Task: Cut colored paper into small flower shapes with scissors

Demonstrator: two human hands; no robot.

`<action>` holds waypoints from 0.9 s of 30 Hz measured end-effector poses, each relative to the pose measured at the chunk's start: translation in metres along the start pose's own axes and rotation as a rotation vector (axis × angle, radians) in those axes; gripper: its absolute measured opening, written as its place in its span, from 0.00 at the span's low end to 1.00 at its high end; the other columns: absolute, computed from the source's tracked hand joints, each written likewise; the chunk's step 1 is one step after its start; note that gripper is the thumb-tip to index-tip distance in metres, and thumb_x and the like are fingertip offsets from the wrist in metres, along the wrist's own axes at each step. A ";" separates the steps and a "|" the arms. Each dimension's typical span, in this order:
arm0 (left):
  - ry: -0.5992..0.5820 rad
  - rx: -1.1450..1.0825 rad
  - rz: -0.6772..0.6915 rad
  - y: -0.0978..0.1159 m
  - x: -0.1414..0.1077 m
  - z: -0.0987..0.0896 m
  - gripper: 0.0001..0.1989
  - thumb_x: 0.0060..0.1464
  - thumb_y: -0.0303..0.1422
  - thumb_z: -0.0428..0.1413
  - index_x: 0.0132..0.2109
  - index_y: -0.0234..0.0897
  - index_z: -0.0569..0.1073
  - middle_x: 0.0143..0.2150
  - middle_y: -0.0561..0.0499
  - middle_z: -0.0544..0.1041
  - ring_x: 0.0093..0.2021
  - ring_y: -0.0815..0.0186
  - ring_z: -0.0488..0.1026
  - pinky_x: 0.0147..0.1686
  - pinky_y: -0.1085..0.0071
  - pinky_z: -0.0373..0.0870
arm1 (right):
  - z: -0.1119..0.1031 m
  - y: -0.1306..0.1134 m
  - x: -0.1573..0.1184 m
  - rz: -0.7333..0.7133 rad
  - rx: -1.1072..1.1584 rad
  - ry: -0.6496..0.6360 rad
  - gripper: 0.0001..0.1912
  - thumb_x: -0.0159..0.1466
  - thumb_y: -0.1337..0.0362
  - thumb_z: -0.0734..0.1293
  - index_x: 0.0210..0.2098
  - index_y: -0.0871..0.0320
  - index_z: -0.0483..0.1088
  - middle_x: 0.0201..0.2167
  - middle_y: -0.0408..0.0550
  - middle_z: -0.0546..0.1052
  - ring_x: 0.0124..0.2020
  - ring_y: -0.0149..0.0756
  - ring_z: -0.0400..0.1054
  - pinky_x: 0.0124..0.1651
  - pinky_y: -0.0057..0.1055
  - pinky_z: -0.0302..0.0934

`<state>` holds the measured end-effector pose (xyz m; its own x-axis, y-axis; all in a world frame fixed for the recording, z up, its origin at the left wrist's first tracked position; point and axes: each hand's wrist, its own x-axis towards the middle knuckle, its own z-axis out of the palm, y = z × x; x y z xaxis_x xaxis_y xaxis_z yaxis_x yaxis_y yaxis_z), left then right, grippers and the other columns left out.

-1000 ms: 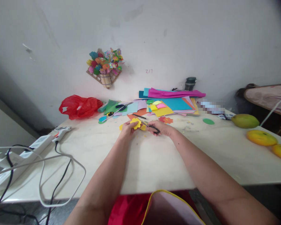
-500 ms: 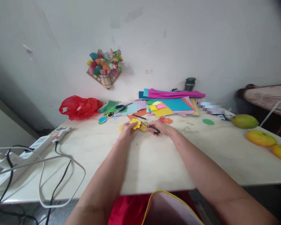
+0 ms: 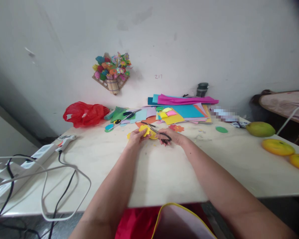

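One yellow flower cut-out (image 3: 144,130), apparently thin craft sheet, lies in the grip of our left hand (image 3: 135,138), above the far half of the desk (image 3: 164,176), nearer its far edge than its front edge. The thumb lies over its face, with the fingers mostly hidden beneath. Our right hand (image 3: 174,136) is closed around the dark handles of the scissors (image 3: 167,136), whose blades point towards the flower's right side; we cannot tell whether they touch it. Another yellow piece (image 3: 153,135) shows beside the flower, and a pen (image 3: 151,124) lies just beyond, towards the far edge. We judge the flower very light and flexible, liable to crease or tear at the notches between petals. We would pinch it flat near the centre, clear of the blades. We expect the scissors to be stiff and heavier, best held by their handle loops.
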<state>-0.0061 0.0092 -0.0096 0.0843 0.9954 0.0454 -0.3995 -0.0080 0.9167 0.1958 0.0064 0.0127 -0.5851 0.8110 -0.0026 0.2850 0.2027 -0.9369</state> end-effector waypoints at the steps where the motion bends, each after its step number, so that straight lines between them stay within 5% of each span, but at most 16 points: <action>1: -0.005 0.001 0.003 0.000 0.000 0.000 0.12 0.43 0.31 0.65 0.35 0.29 0.75 0.32 0.44 0.79 0.27 0.66 0.77 0.26 0.76 0.74 | 0.000 0.000 0.000 -0.002 0.003 0.003 0.17 0.58 0.52 0.67 0.27 0.60 0.64 0.19 0.43 0.72 0.14 0.24 0.64 0.12 0.18 0.50; 27: -0.044 -0.018 0.024 0.001 -0.005 0.005 0.12 0.37 0.30 0.66 0.32 0.28 0.77 0.32 0.43 0.79 0.31 0.64 0.76 0.33 0.72 0.72 | 0.003 -0.004 -0.002 0.008 0.005 0.020 0.17 0.57 0.52 0.67 0.26 0.60 0.63 0.17 0.40 0.70 0.14 0.23 0.62 0.13 0.19 0.50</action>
<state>-0.0022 0.0040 -0.0064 0.1142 0.9898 0.0849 -0.4185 -0.0296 0.9077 0.1939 0.0028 0.0153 -0.5676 0.8233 -0.0034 0.2857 0.1931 -0.9387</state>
